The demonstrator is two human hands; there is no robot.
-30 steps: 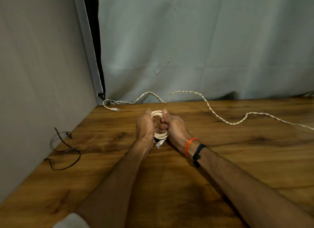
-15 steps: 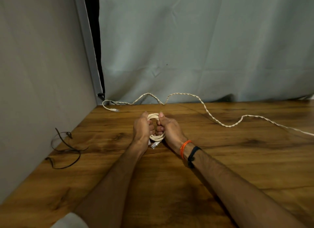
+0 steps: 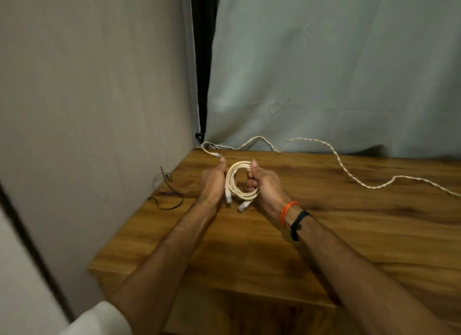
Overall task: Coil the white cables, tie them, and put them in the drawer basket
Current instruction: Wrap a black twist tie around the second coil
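Hands have spread apart: right hand (image 3: 265,185) grips coiled white cable (image 3: 239,182); left hand (image 3: 213,182) grip unclear.

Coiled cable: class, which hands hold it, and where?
Both hands: the left hand grips the coiled white cable on its left side, the right hand on its right side.

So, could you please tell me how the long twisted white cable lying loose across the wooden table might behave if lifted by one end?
The long twisted white cable likely hangs floppy, since it snakes in loose waves. Being thin, it probably feels light and drags behind.
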